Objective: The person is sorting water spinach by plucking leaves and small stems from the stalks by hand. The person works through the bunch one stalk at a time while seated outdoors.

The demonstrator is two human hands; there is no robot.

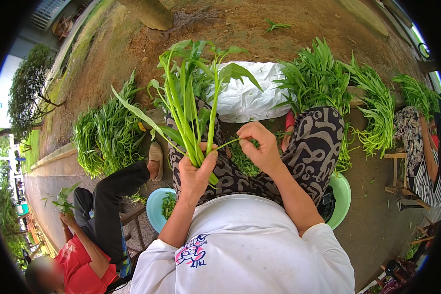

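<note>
My left hand point(196, 172) is closed round a bunch of water spinach point(185, 112), held upright with its long pale green stems and leaves fanning out above. Between thumb and fingers, my right hand point(259, 147) pinches the end of a thin green stem point(228, 143) that stretches across from the bunch. Below the hands, between my knees, lies a heap of loose green leaves point(245, 161). A white plastic sack point(245, 98) is spread on the ground beyond my knees.
Piles of greens lie at the left point(112, 132) and right point(313, 81). A blue basin point(157, 208) with leaves stands by my left side, a green basin point(342, 196) by my right. A person in red point(85, 259) sits at left holding greens; another person point(426, 171) sits at right.
</note>
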